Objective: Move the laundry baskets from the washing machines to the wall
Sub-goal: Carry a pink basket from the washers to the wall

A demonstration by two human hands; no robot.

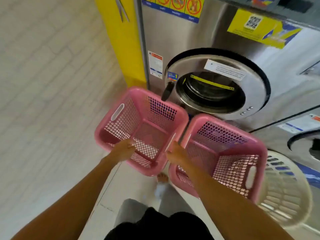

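Note:
Two empty pink laundry baskets sit side by side in front of a steel washing machine. My left hand grips the near rim of the left pink basket. My right hand grips the near-left rim of the right pink basket. Both baskets are tilted and blurred. A white round basket lies just right of the right pink one, touching it. The white tiled wall fills the left side.
A yellow panel stands between the wall and the washing machine. A second machine door shows at the right edge. My foot is on the pale floor below the baskets.

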